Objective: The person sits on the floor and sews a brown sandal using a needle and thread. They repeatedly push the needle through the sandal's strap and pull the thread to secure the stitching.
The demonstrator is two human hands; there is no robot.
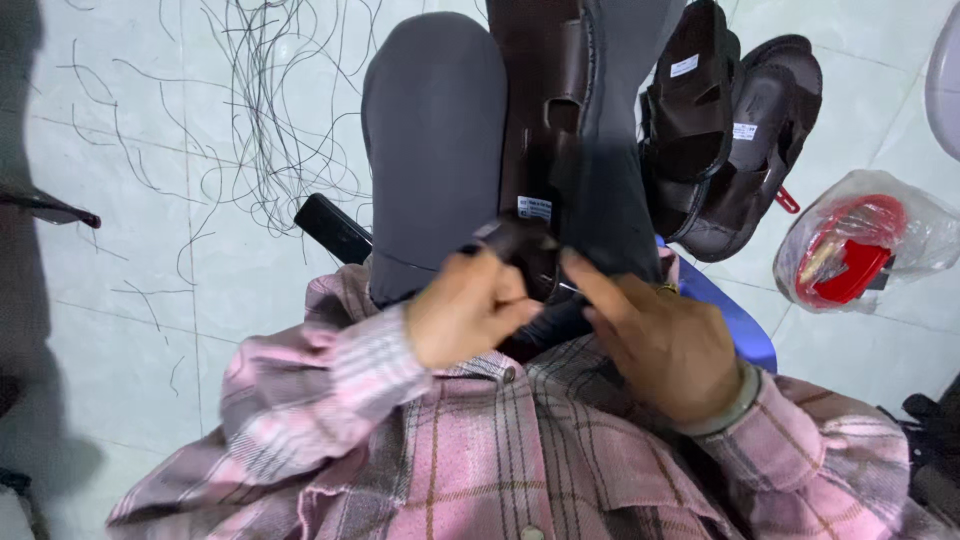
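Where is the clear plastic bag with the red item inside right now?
In the head view, the clear plastic bag lies on the tiled floor at the far right, just right of the pair of dark brown sandals.

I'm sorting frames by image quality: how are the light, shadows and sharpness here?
Head view: soft, even light, no glare on the pale floor tiles; a dark shadow down the left edge; left hand, right hand and brown sandal slightly soft; wide-angle bending at the edges.

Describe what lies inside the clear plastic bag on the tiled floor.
Inside the clear plastic bag sits a red object with a yellowish piece beside it; crinkled plastic hides their exact shape and anything beneath.
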